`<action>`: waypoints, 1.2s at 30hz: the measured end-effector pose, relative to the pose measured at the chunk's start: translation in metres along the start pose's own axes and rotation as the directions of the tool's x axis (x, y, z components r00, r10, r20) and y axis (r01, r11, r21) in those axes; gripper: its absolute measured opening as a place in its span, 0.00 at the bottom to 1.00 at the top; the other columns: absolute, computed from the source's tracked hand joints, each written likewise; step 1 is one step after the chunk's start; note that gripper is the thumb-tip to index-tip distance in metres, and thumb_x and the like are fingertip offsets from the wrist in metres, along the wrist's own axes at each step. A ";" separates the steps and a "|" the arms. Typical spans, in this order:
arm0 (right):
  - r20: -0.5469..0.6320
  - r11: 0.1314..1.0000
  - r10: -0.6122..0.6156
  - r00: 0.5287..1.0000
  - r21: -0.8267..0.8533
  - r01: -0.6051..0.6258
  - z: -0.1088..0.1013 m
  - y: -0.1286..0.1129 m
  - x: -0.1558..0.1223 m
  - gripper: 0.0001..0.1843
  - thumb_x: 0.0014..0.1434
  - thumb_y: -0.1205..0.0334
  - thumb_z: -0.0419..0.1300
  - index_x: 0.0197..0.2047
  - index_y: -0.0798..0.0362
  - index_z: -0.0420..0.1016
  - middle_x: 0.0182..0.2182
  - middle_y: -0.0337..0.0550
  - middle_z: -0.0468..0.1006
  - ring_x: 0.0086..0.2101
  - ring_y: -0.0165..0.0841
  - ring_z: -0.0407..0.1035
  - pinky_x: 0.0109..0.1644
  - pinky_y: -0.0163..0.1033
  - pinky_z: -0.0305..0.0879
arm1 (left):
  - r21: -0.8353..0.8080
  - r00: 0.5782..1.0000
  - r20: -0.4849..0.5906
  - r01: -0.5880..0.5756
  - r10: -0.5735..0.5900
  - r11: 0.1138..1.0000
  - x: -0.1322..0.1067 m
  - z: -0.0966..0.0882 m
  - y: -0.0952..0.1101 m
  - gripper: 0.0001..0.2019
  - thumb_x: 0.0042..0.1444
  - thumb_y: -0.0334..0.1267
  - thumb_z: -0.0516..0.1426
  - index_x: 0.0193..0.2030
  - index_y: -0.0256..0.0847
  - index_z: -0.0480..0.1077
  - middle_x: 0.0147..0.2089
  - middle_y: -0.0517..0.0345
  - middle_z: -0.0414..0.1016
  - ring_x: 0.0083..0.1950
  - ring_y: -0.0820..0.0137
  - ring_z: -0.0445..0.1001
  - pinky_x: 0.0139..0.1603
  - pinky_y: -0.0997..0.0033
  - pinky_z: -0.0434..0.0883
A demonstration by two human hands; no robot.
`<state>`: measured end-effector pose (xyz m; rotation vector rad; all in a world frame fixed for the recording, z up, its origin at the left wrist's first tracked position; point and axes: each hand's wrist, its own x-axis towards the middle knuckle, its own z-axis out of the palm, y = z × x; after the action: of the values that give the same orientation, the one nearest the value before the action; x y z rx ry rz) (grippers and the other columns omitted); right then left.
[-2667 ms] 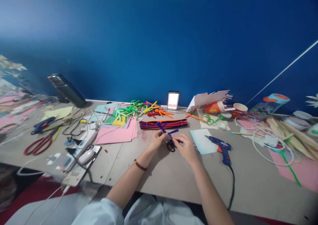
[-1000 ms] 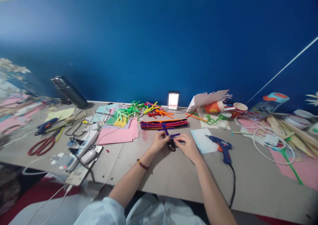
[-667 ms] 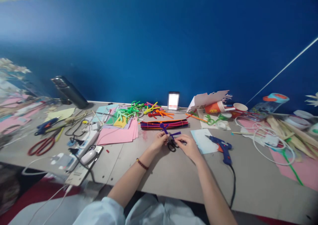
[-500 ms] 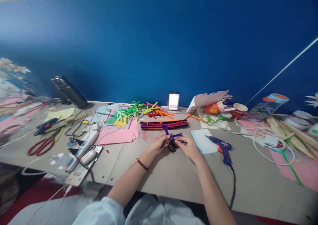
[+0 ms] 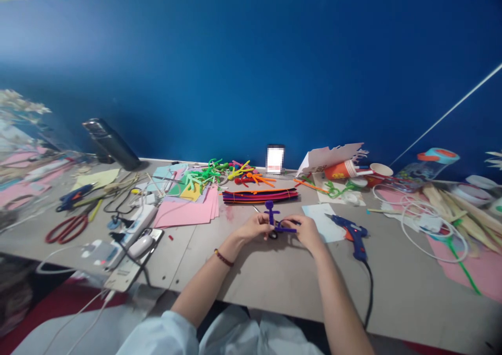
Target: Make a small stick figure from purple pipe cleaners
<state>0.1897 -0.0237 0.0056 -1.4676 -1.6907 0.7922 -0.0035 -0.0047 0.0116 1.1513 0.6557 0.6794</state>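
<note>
- the left hand (image 5: 254,228) has its thumb and fingers clamped on the purple figure (image 5: 271,217), low on its body.
- the right hand (image 5: 305,231) has its fingers bent over the figure's leg; whether they are clamped on it or only touching, i cannot tell.
- the figure is between the two sets of fingers, roughly upright, its round head and short arms rising above the left fingertips, and the leg reaching sideways under the right fingers.
- the small scissors (image 5: 273,235) lie between the fingers, beneath the figure, with their black handles partly hidden.
- the pipe cleaners (image 5: 259,196) lie in a bound bundle just beyond the fingers, crosswise.
- beyond the bundle, to the left of the fingers, are green figures (image 5: 207,173) in a heap, then an orange figure (image 5: 257,179) nearer the middle.
- the phone (image 5: 275,160) stands straight beyond the fingers, against the blue wall (image 5: 251,72).
- the pale blue sheet (image 5: 319,220) is just right of the right fingers, and the glue gun (image 5: 356,235) is farther right, its nozzle over the sheet.
- the pink paper (image 5: 182,215) lies left of the left fingers, well apart.
</note>
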 end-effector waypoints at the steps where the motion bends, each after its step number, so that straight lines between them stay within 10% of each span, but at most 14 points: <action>1: -0.014 1.000 -0.010 1.000 0.004 0.011 -0.001 -0.001 0.000 0.09 0.50 0.57 0.59 0.27 0.50 0.79 0.28 0.43 0.80 0.32 0.38 0.73 0.38 0.40 0.66 | 0.030 1.000 0.006 0.005 -0.005 1.000 0.000 0.000 0.001 0.15 0.38 0.43 0.65 0.24 0.34 0.67 0.20 0.60 0.67 0.17 0.79 0.61 0.19 0.76 0.59; 10: -0.142 0.988 -0.151 0.978 -0.056 0.144 -0.004 -0.007 -0.001 0.09 0.53 0.57 0.58 0.28 0.50 0.78 0.27 0.43 0.78 0.32 0.37 0.71 0.38 0.39 0.65 | 0.204 0.986 -0.164 0.034 0.000 0.978 0.003 0.006 -0.002 0.11 0.41 0.38 0.63 0.21 0.34 0.66 0.18 0.61 0.66 0.17 0.80 0.60 0.18 0.77 0.57; 23: -0.079 0.952 -0.304 0.949 -0.061 0.300 0.005 -0.007 -0.003 0.08 0.55 0.62 0.57 0.33 0.50 0.78 0.30 0.43 0.79 0.34 0.36 0.70 0.39 0.41 0.66 | 0.037 0.842 -0.527 -0.112 0.115 0.993 0.016 0.000 -0.019 0.10 0.42 0.39 0.62 0.22 0.37 0.65 0.16 0.65 0.60 0.16 0.81 0.56 0.19 0.76 0.56; 36: 0.022 0.969 -0.223 0.975 -0.101 0.224 0.001 -0.008 -0.003 0.09 0.55 0.60 0.57 0.32 0.50 0.79 0.31 0.44 0.79 0.35 0.37 0.70 0.40 0.42 0.66 | -0.338 0.961 -0.276 -0.063 -0.035 0.939 0.009 0.007 -0.007 0.13 0.41 0.39 0.62 0.21 0.37 0.61 0.17 0.66 0.55 0.19 0.79 0.56 0.21 0.76 0.55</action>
<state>0.1850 -0.0276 0.0113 -1.3122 -1.8896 0.5991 0.0085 -0.0040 0.0055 0.7413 0.7303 0.9396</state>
